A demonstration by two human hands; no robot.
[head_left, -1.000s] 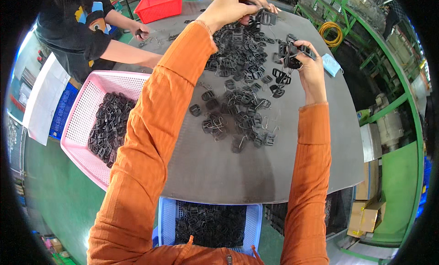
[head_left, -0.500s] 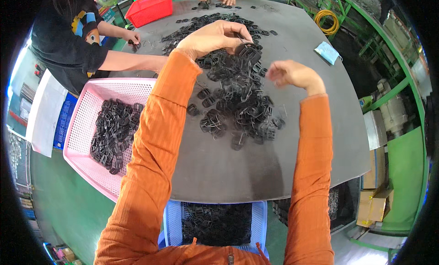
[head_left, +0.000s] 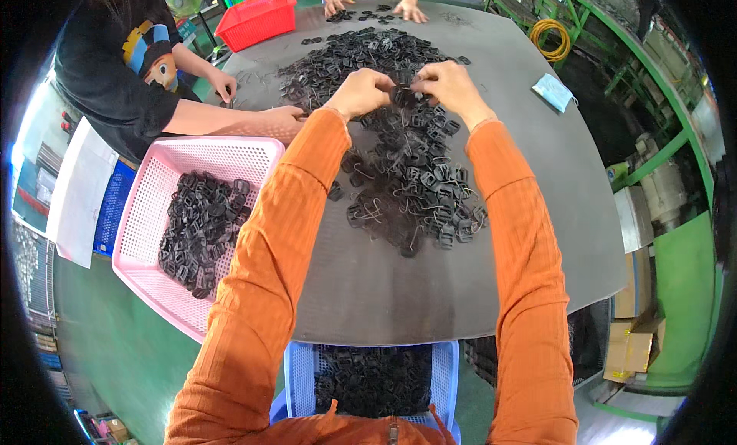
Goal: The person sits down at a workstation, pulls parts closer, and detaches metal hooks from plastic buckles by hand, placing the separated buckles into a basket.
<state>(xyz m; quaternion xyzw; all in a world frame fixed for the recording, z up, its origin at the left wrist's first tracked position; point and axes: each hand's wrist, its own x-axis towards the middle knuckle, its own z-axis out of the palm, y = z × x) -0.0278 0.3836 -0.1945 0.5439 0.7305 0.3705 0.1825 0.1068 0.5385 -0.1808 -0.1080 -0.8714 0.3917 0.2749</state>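
Note:
Over the pile, my left hand (head_left: pixel 359 93) and my right hand (head_left: pixel 453 86) come close together, both with pinched fingers. Between them is a black plastic buckle (head_left: pixel 402 94), partly hidden by the fingertips. Below and around it, a long heap of black buckles (head_left: pixel 430 176) spreads across the grey table (head_left: pixel 368 299). Thin, light-coloured strands stick out among the buckles at the near end.
A pink basket (head_left: pixel 146 238) of buckles stands at left; a blue basket (head_left: pixel 299 376) holds more below the table's near edge. A red basket (head_left: pixel 257 19), a face mask (head_left: pixel 553 92) and a co-worker's arm (head_left: pixel 223 119) are around the table. Another person's hands (head_left: pixel 411 11) work at the far edge.
My right hand has moved left and up to meet my left hand at the buckle. My left hand has come slightly down. The far person's hands have spread apart.

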